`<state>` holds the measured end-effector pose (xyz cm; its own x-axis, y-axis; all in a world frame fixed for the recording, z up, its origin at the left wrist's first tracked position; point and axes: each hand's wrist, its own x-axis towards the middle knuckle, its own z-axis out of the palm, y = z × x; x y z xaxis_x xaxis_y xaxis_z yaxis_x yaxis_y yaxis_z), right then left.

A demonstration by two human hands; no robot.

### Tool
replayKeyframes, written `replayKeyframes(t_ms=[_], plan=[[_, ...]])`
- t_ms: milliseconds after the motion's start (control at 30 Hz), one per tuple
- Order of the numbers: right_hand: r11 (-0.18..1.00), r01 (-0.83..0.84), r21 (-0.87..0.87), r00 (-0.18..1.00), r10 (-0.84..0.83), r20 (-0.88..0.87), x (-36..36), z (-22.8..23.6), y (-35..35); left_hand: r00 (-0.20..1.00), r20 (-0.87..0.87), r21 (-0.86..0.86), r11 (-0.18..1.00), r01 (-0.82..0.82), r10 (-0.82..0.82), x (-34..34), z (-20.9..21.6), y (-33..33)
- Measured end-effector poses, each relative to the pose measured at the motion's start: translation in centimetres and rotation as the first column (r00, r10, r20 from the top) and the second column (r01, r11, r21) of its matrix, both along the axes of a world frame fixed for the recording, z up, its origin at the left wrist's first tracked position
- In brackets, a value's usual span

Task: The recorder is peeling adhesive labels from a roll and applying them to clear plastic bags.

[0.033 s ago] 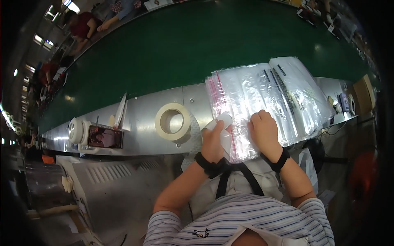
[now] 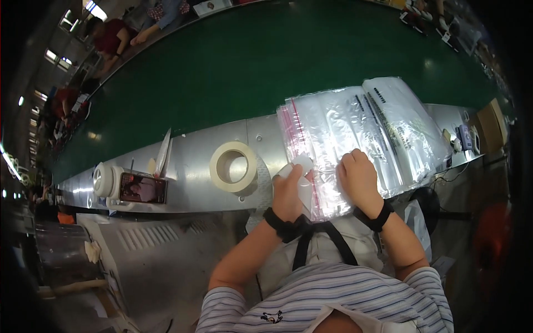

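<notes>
A stack of clear zip-lock plastic bags (image 2: 333, 122) with pink-red seal strips and dark print lies in front of me, lapping over the green surface's near side. Closed at the stack's left edge, my left hand (image 2: 287, 194) grips a white paper-like piece (image 2: 304, 191), which also sticks up above the thumb. What kind of piece it is I cannot tell. My right hand (image 2: 360, 178) rests on the top bag with its fingers curled under and pressed together. Its fingertips are hidden against the plastic, so anything pinched there does not show.
Left of the bags, a roll of cream tape (image 2: 233, 166) lies on the metal ledge (image 2: 191, 150). A phone (image 2: 143, 188) leans by a white bottle (image 2: 104, 178). Beyond stretches a broad green surface (image 2: 222, 72), with other people at its far side. A cardboard box (image 2: 491, 130) stands far right.
</notes>
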<state>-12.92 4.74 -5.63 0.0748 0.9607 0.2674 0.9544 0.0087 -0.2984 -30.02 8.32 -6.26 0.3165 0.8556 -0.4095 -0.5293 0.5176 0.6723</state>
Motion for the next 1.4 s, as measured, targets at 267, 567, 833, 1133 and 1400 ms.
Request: replayKeyframes(t_ms=[267,567,833,1133,1400], plan=[[0.992,-0.096,0.083,0.995,0.098,-0.018,-1.1,0.6,0.7,0.998,0.042,0.025,0.999,-0.038,0.036,0.0,-0.4,-0.1],[0.993,-0.045,0.105,0.787,0.100,-0.608,1.0,-0.7,-0.5,0.770,0.550,0.005,0.923,0.385,-0.324,5.0,2.6,3.0],[0.965,0.010,0.260,0.634,0.195,-0.748,5.4,3.5,-1.3,0.933,-0.278,0.169,0.944,0.283,-0.230,8.2,-2.0,5.4],[0.957,-0.288,0.043,0.827,0.271,-0.492,3.7,5.4,-3.8,0.853,-0.001,-0.095,0.850,0.519,-0.521,7.0,2.6,4.3],[0.885,-0.465,0.022,0.885,0.466,-0.022,1.7,2.6,-3.0,0.664,0.544,0.457,0.845,0.278,-0.513,-5.2,11.0,-2.1]])
